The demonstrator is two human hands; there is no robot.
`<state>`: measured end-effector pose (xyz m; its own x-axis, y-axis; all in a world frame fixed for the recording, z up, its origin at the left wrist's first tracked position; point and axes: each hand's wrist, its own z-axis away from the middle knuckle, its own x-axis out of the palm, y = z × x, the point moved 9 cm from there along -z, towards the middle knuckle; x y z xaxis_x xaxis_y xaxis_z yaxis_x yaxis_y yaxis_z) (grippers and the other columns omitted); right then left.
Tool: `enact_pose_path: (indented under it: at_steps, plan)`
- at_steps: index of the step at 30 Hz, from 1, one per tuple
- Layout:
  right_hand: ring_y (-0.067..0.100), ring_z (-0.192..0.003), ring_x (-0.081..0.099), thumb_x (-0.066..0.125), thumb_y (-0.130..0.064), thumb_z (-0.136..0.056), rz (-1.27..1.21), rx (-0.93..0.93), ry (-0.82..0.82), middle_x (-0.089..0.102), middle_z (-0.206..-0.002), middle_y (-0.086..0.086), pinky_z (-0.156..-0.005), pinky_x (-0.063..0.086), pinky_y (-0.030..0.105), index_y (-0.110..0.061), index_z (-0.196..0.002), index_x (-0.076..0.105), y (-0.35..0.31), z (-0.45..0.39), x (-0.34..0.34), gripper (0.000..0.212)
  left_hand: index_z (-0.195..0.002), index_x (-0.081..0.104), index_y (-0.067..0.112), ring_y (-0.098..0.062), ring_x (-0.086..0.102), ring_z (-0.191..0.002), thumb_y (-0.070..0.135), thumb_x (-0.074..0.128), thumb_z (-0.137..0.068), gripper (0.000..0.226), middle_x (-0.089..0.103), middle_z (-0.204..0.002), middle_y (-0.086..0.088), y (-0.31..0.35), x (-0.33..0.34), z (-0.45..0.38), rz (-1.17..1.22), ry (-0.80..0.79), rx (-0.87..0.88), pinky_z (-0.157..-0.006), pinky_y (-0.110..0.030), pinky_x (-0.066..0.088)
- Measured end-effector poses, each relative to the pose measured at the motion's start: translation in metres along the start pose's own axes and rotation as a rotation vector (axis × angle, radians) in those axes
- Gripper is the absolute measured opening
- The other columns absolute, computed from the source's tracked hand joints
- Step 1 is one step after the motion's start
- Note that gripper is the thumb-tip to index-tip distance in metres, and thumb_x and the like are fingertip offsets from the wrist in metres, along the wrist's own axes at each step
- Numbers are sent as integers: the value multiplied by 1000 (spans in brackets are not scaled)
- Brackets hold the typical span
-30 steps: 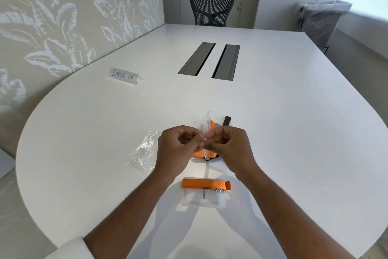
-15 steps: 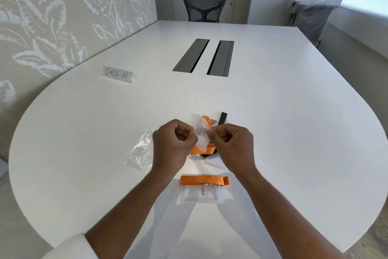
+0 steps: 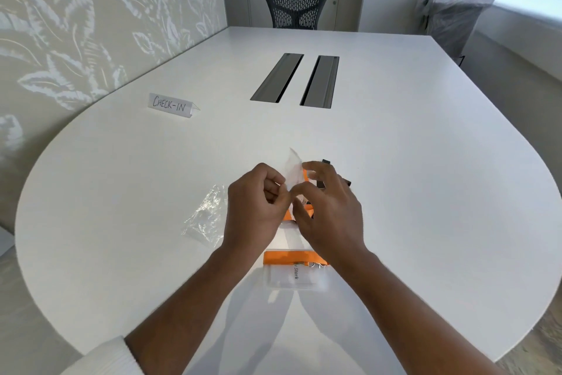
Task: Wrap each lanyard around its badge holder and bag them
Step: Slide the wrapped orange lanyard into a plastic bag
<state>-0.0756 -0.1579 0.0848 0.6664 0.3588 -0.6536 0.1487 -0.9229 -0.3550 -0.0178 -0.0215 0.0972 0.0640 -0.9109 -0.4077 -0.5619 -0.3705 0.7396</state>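
Observation:
My left hand [image 3: 257,207] pinches the edge of a small clear plastic bag [image 3: 292,166] that sticks up between both hands. My right hand [image 3: 328,210] hovers beside it with fingers spread, its thumb and forefinger at the bag's other edge. Under the hands lie an orange lanyard [image 3: 305,210] and a black one [image 3: 326,162], mostly hidden. Nearer to me a clear badge holder [image 3: 293,279] lies flat with an orange lanyard [image 3: 290,257] wrapped across its top.
A second clear bag [image 3: 206,216] lies crumpled on the white table [image 3: 425,177] to the left of my hands. A "CHECK-IN" tent card [image 3: 171,104] stands further left. Two cable slots [image 3: 295,79] sit mid-table, an office chair [image 3: 296,2] beyond.
My right hand's fingers have opened out from a closed pinch. The bag between the hands stands more upright. The view has tilted slightly.

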Motion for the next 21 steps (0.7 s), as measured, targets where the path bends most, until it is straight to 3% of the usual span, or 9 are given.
enact_pose_path:
  at_steps: [4, 8, 12, 14, 16, 18, 21]
  plan:
    - [23, -121, 64, 76, -27, -87, 12, 114, -80, 59, -143, 0, -69, 51, 30, -27, -118, 73, 13, -4, 7, 31, -87, 66, 17, -8, 68, -67, 7, 74, -82, 14, 66, -69, 10, 10, 5, 5, 34, -50, 60, -58, -19, 56]
    - [18, -134, 50, 72, -41, -87, 63, 114, -160, 43, -159, -6, -72, 51, 30, -38, -146, 53, 16, -4, 11, 62, -91, 67, 18, -9, 69, -71, 14, 75, -88, 10, 68, -75, 10, 9, 8, 10, 37, -80, 110, -61, -20, 57]
    - [12, -139, 47, 74, -47, -84, -92, 115, -231, 39, -160, -14, -88, 56, 33, -46, -148, 46, 19, -4, 8, 70, -99, 65, 24, -10, 69, -86, 32, 69, -94, 10, 70, -96, 7, -17, -17, 1, 56, 89, 18, -71, -19, 54]
    - [8, -134, 52, 78, -49, -83, -235, 122, -234, 47, -153, -15, -93, 55, 32, -45, -147, 49, 19, -5, 2, 70, -112, 62, 22, -12, 64, -101, 30, 68, -96, 18, 66, -115, 1, -53, -25, -10, 41, 127, -216, -84, -25, 52]
    - [5, -124, 58, 79, -49, -83, -376, 123, -235, 56, -140, -15, -93, 57, 33, -40, -144, 55, 17, -7, -3, 66, -120, 63, 14, -16, 63, -104, 24, 65, -99, 24, 67, -123, -7, -89, -16, -12, 203, -4, -523, -90, -28, 47]
    - [9, -114, 63, 83, -40, -82, -498, 143, -247, 63, -128, -14, -90, 60, 35, -34, -138, 63, 20, -9, -5, 60, -115, 68, 8, -20, 70, -90, 16, 60, -102, 17, 73, -112, -13, -100, 0, -7, 499, -177, -687, -84, -31, 54]
    - [18, -81, 68, 84, -15, -81, -568, 252, -214, 73, -102, -1, -78, 62, 36, -34, -126, 72, 36, -9, -6, 50, -100, 72, 6, -20, 72, -67, 15, 61, -100, 15, 69, -82, -6, -94, 1, -3, 642, -247, -649, -70, -32, 61]
